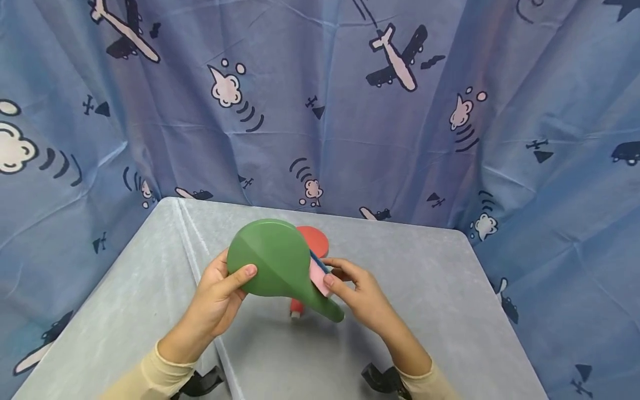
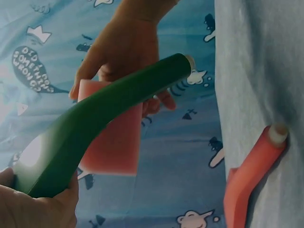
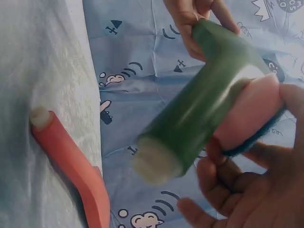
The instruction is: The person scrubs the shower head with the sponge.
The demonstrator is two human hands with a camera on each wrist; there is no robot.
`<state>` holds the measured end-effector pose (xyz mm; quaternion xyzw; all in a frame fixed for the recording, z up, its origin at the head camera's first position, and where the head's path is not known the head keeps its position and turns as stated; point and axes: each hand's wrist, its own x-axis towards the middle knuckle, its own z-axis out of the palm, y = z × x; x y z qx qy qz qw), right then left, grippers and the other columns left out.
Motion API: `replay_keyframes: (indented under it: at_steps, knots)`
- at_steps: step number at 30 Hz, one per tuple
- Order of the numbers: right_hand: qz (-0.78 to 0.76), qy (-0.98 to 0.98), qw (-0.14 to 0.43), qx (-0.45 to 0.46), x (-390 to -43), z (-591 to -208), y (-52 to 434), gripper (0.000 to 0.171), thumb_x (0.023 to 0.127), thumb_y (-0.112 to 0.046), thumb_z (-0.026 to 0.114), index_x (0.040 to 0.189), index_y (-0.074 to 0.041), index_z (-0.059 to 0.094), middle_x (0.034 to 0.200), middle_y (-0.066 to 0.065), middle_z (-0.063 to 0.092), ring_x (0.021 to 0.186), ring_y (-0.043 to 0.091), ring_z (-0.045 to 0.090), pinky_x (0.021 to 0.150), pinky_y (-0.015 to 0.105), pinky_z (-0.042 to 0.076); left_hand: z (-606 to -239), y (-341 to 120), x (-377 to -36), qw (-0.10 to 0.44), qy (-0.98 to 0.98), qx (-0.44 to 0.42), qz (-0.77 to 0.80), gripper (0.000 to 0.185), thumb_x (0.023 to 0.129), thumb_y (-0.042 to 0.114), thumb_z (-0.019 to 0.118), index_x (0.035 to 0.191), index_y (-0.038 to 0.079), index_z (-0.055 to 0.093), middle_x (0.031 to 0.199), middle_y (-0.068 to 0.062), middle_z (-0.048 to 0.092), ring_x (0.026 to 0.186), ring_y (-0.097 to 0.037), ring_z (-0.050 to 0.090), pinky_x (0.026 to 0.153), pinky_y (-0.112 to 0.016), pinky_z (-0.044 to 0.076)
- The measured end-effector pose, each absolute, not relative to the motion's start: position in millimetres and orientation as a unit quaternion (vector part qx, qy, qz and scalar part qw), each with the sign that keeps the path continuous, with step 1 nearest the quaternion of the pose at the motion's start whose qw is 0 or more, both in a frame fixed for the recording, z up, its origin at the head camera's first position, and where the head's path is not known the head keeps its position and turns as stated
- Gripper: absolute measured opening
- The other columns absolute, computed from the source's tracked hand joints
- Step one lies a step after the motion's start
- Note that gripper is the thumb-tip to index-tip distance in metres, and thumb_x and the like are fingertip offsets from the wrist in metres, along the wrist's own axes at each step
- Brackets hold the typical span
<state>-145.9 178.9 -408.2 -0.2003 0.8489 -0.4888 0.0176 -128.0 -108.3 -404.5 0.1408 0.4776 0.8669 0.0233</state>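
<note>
My left hand [image 1: 215, 294] grips a green paddle-shaped thing [image 1: 270, 255] by its broad round head, thumb on the face. Its thick curved handle [image 2: 118, 97] has a whitish end and slants down toward the right. A sponge [image 1: 317, 276], pink with a dark blue scouring side, is pinched between the thumb and fingers of my right hand [image 1: 365, 294]. In the right wrist view the pink side of the sponge [image 3: 251, 111] lies against or right beside the green thing where head and handle meet. The left hand's hidden fingers are behind the head.
A similar red thing [image 1: 316, 241] lies on the grey cloth-covered table [image 1: 410, 283], partly hidden behind the green one. Its handle [image 2: 251, 180] also has a whitish end. A blue patterned curtain [image 1: 320, 111] hangs round the table's back and sides.
</note>
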Motion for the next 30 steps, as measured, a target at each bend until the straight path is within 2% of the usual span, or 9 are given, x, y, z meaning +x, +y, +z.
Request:
replay_keyframes:
  at_steps: [4, 10, 13, 18, 21, 24, 26, 30]
  knots:
    - [-0.500, 0.839, 0.021, -0.213, -145, -406, 185, 0.034, 0.100, -0.031, 0.065, 0.133, -0.025, 0.067, 0.119, 0.000, 0.072, 0.105, 0.023, 0.065, 0.087, 0.045, 0.052, -398, -113, -130, 0.003, 0.429, 0.144, 0.891, 0.040, 0.101, -0.009, 0.048, 0.138, 0.006, 0.053, 0.123, -0.002, 0.065, 0.107, -0.016, 0.068, 0.093, -0.033, 0.059]
    - [-0.490, 0.846, 0.045, -0.204, -146, -402, 197, 0.034, 0.100, -0.031, 0.066, 0.133, -0.021, 0.067, 0.120, 0.005, 0.071, 0.106, 0.025, 0.064, 0.082, 0.038, 0.055, -393, -135, -135, -0.025, 0.303, 0.149, 0.941, 0.035, 0.108, -0.003, 0.039, 0.141, 0.003, 0.048, 0.132, -0.007, 0.061, 0.117, -0.020, 0.066, 0.104, -0.034, 0.054]
    - [-0.501, 0.843, 0.038, -0.193, -150, -404, 198, 0.036, 0.101, -0.029, 0.064, 0.134, -0.014, 0.065, 0.118, 0.009, 0.071, 0.101, 0.021, 0.065, 0.082, 0.035, 0.056, -392, -145, -140, -0.028, 0.253, 0.151, 0.955, 0.036, 0.110, 0.004, 0.036, 0.144, 0.004, 0.048, 0.134, -0.008, 0.061, 0.121, -0.021, 0.063, 0.106, -0.034, 0.052]
    - [-0.567, 0.801, 0.026, -0.189, -152, -406, 191, 0.035, 0.103, -0.020, 0.058, 0.134, -0.003, 0.061, 0.114, 0.015, 0.068, 0.097, 0.017, 0.066, 0.085, 0.030, 0.057, -392, -150, -143, -0.036, 0.214, 0.133, 0.967, 0.037, 0.111, 0.011, 0.037, 0.147, 0.009, 0.046, 0.134, -0.008, 0.062, 0.120, -0.022, 0.063, 0.103, -0.037, 0.054]
    - [-0.612, 0.773, 0.010, -0.169, -151, -407, 183, 0.035, 0.104, -0.018, 0.052, 0.134, -0.001, 0.058, 0.115, 0.013, 0.066, 0.098, 0.017, 0.065, 0.089, 0.030, 0.055, -391, -144, -141, -0.064, 0.236, 0.093, 0.965, 0.041, 0.110, 0.016, 0.040, 0.150, 0.010, 0.039, 0.139, -0.008, 0.056, 0.123, -0.021, 0.061, 0.100, -0.038, 0.055]
    - [-0.640, 0.758, -0.022, -0.127, -149, -407, 177, 0.036, 0.105, -0.019, 0.048, 0.137, -0.003, 0.056, 0.116, 0.007, 0.064, 0.099, 0.016, 0.065, 0.090, 0.029, 0.053, -391, -134, -139, -0.082, 0.280, 0.050, 0.955, 0.048, 0.110, 0.022, 0.043, 0.155, 0.013, 0.030, 0.148, -0.008, 0.044, 0.130, -0.021, 0.056, 0.099, -0.041, 0.056]
    - [-0.658, 0.744, -0.046, -0.102, -148, -406, 174, 0.037, 0.107, -0.020, 0.045, 0.139, -0.002, 0.053, 0.118, 0.007, 0.063, 0.100, 0.016, 0.064, 0.091, 0.028, 0.053, -392, -128, -137, -0.077, 0.301, 0.042, 0.950, 0.051, 0.110, 0.017, 0.043, 0.157, 0.018, 0.024, 0.155, -0.008, 0.035, 0.137, -0.024, 0.049, 0.100, -0.047, 0.056]
    - [-0.688, 0.714, -0.096, -0.080, -146, -404, 171, 0.038, 0.108, -0.018, 0.045, 0.143, -0.003, 0.048, 0.126, 0.007, 0.059, 0.108, 0.017, 0.061, 0.094, 0.025, 0.051, -396, -119, -137, -0.049, 0.312, 0.066, 0.947, 0.068, 0.105, -0.006, 0.040, 0.159, 0.028, 0.015, 0.162, -0.008, 0.021, 0.144, -0.031, 0.041, 0.105, -0.057, 0.050]
